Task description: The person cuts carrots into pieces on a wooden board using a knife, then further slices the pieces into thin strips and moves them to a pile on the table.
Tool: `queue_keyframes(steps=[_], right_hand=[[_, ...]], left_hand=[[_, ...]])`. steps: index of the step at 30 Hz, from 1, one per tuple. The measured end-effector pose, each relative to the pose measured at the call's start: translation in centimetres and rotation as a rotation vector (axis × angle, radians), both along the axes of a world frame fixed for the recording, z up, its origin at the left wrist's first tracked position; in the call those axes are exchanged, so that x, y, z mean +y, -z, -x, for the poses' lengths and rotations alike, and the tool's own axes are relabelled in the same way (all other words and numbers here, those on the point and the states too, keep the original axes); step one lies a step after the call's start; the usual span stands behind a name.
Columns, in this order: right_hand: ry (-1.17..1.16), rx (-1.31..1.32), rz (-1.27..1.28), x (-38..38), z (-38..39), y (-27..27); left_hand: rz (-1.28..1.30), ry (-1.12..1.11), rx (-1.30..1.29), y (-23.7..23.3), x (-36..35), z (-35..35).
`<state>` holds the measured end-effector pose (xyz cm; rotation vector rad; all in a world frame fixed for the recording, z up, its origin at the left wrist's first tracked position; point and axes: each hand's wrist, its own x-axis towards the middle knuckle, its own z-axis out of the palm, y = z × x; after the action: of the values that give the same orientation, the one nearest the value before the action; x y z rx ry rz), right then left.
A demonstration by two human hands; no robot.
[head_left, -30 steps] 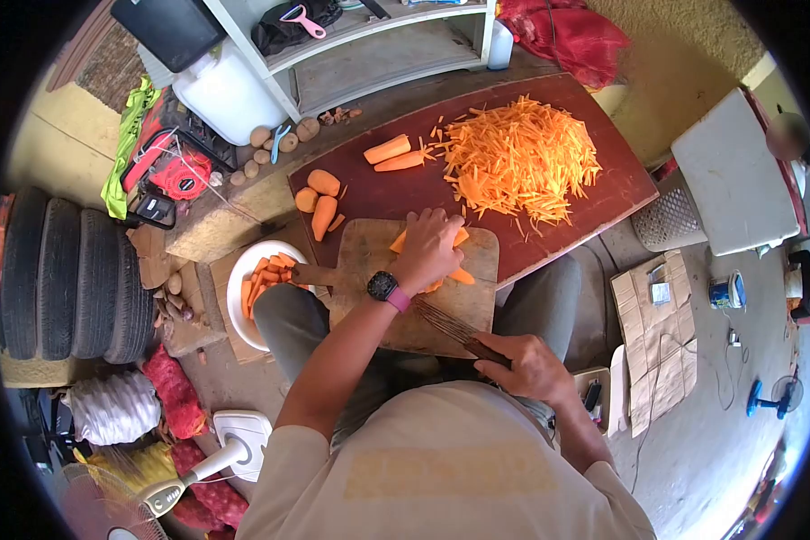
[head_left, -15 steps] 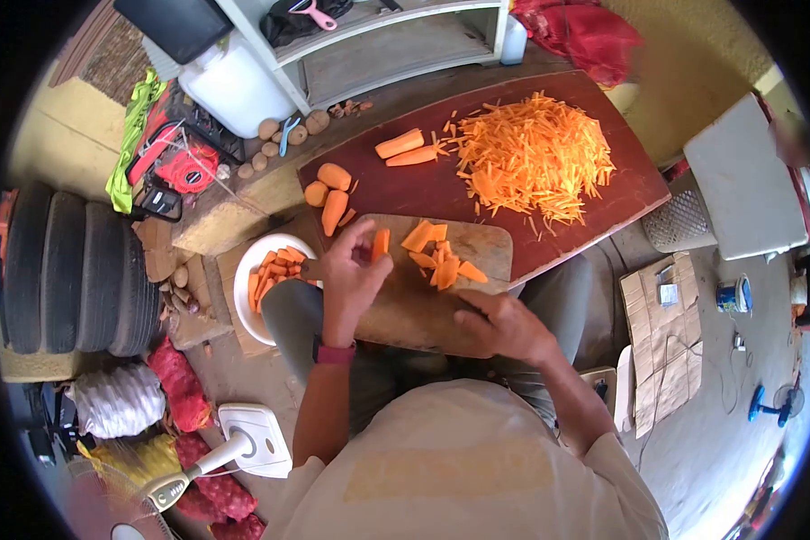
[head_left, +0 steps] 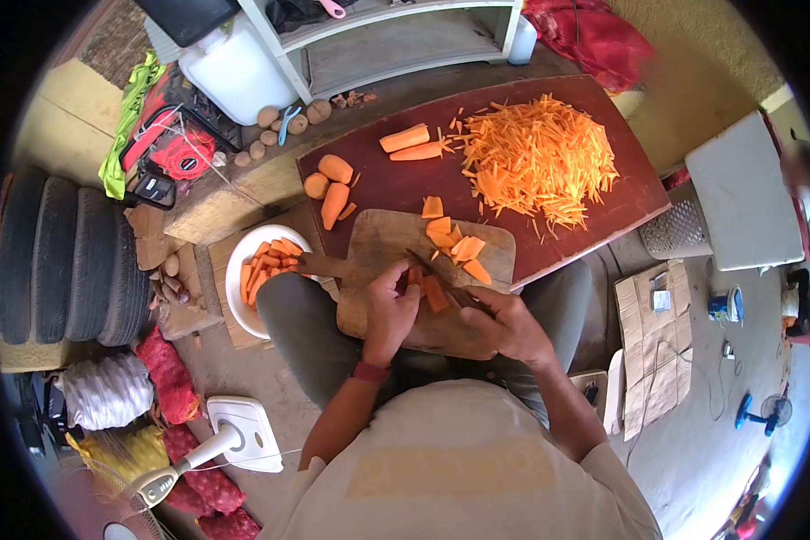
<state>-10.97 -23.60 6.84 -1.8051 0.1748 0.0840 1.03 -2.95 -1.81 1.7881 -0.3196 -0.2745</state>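
On my lap lies a wooden cutting board (head_left: 362,241). My left hand (head_left: 393,310) is closed on a carrot piece (head_left: 414,277) at the middle of the board. A second cut carrot piece (head_left: 436,294) lies just right of its fingers. My right hand (head_left: 510,331) grips a knife (head_left: 441,273), whose dark blade slants up and left across the board beside these pieces. The handle is mostly hidden in the fist. Beyond the blade, several carrot offcuts (head_left: 466,248) sit along the board's far right edge.
A dark red table (head_left: 378,193) ahead bears a large heap of shredded carrot (head_left: 540,162), two carrot halves (head_left: 405,138) and several peeled carrot chunks (head_left: 335,202). Left of my knee, a white bowl (head_left: 235,286) holds carrot sticks. A fan base (head_left: 247,432) stands behind it, lower left.
My left hand has come down and right onto the board with the carrot piece. The knife now lies over the board's middle, and the offcuts have shifted slightly toward its far right.
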Motion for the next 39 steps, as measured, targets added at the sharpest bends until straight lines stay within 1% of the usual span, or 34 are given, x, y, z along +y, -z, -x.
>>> queue_keyframes(steps=[1, 4, 5, 8, 10, 13, 17, 19, 20, 22, 23, 26, 29, 32, 35, 39], right_hand=[[-0.015, 0.0, 0.02, 0.2, 0.0, 0.2], [-0.066, 0.035, 0.056, 0.4, -0.7, 0.1], [-0.087, 0.053, 0.065, 0.5, -1.0, 0.0], [-0.026, -0.161, 0.089, 0.6, -0.9, 1.1], [-0.005, -0.083, 0.072, 0.2, -0.5, 0.2], [0.012, 0.031, 0.077, -0.6, 0.7, -0.5], [0.037, 0.153, 0.085, -0.7, 3.1, -1.9], [0.035, 0.079, 0.091, -0.4, 4.1, -1.6], [0.032, 0.042, 0.093, -0.2, 4.5, -1.4], [0.038, 0.069, 0.07, 0.4, 4.7, -0.8], [0.041, 0.081, 0.058, 0.9, 4.6, -0.5], [0.001, -0.06, 0.103, 2.0, 3.0, -0.2], [-0.062, -0.048, 0.127, 2.2, 1.6, -1.3], [-0.117, 0.02, 0.172, 2.2, 1.4, -2.0], [-0.116, -0.117, 0.352, 2.3, 2.6, -0.7], [-0.103, 0.004, 0.386, 2.8, 4.3, -2.2]], left_hand=[[-0.046, 0.005, -0.027, 0.0, 0.2, 0.1], [-0.156, 0.0, -0.265, -0.5, 1.0, 0.1], [-0.173, -0.006, -0.286, -0.5, 1.3, 0.2], [-0.255, -0.012, -0.378, -0.8, 2.6, 0.6], [-0.348, 0.015, -0.478, -2.0, 3.2, 1.0], [-0.371, 0.096, -0.493, -2.6, 3.3, 1.4], [-0.437, 0.078, -0.482, -2.6, 2.8, 1.6], [-0.444, 0.1, -0.512, -3.2, 2.6, 1.5], [-0.462, 0.147, -0.544, -3.3, 2.5, 1.5], [-0.501, 0.24, -0.609, -3.4, 2.6, 1.6], [-0.502, 0.248, -0.647, -3.0, 2.5, 1.7], [-0.512, 0.255, -0.736, -1.2, 2.4, 2.0], [-0.537, 0.247, -0.765, -1.0, 2.6, 1.9], [-0.577, 0.263, -0.773, -1.1, 3.0, 2.1], [-0.604, 0.3, -0.796, -1.1, 2.9, 2.1], [-0.618, 0.328, -0.805, -1.6, 2.7, 2.1]])
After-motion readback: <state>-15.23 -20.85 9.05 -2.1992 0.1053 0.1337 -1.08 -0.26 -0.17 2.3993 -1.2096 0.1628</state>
